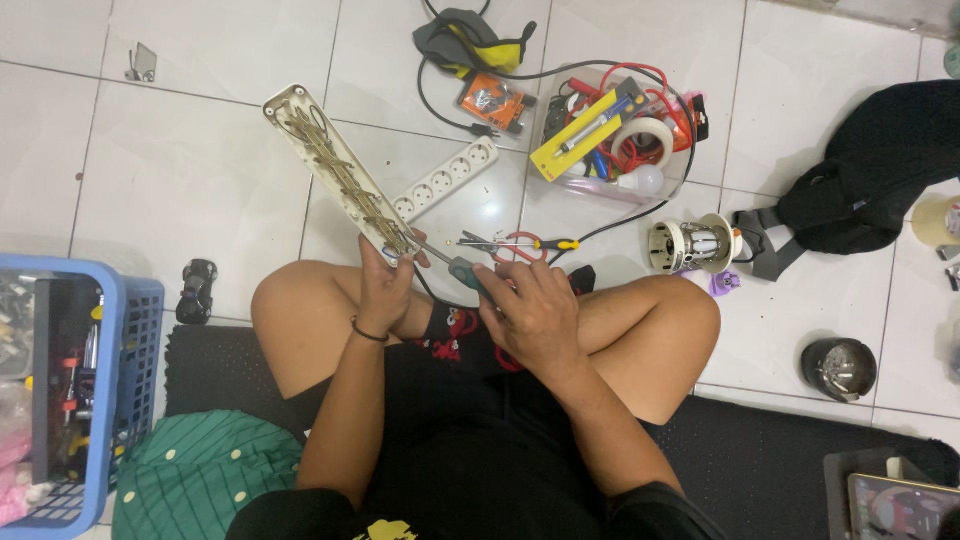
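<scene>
One camera, worn on the head, looks steeply down from close above onto the person's crossed legs (640, 340) and both hands. The white tiled floor (180, 180) fills the upper part of the view, stretching away ahead of the knees.

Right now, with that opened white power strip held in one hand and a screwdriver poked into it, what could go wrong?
1. The left hand grips only one end of the opened white power strip base, so the long body could swing or slip.
2. The teal-handled screwdriver in the right hand points towards the left fingers; a slip might jab them.
3. Red-handled pliers lie on the white tiled floor by the knees, easy to knock.
</scene>
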